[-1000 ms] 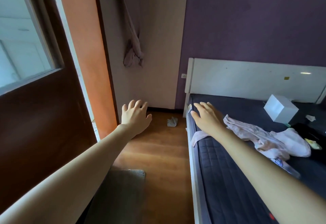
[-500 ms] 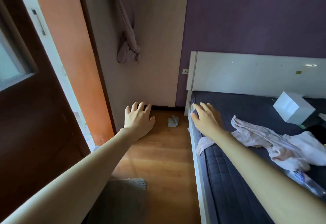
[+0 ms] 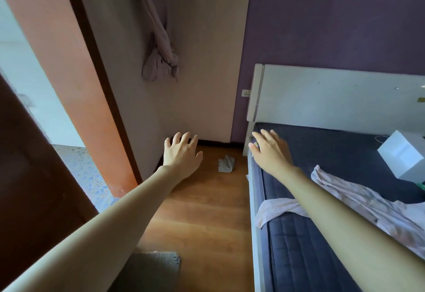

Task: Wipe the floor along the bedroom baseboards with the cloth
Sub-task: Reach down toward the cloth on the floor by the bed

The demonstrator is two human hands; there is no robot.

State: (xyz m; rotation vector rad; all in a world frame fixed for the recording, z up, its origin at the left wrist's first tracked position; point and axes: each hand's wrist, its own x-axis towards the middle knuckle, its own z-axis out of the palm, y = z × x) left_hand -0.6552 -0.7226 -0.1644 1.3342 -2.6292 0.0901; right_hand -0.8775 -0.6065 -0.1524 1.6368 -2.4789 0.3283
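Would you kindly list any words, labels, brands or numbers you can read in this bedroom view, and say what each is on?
None can be read.
White box on the bed: no print shows.
Sticker on the headboard: too small to read.
Wall socket: no lettering legible.

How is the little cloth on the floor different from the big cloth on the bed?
The grey cloth is small and bunched up; the pink garment is much bigger and spread out long. The grey cloth lies on the wooden floor near the dark baseboard; the pink garment lies on the dark mattress, one end hanging over the edge. Both are soft fabric, and neither hand holds them.
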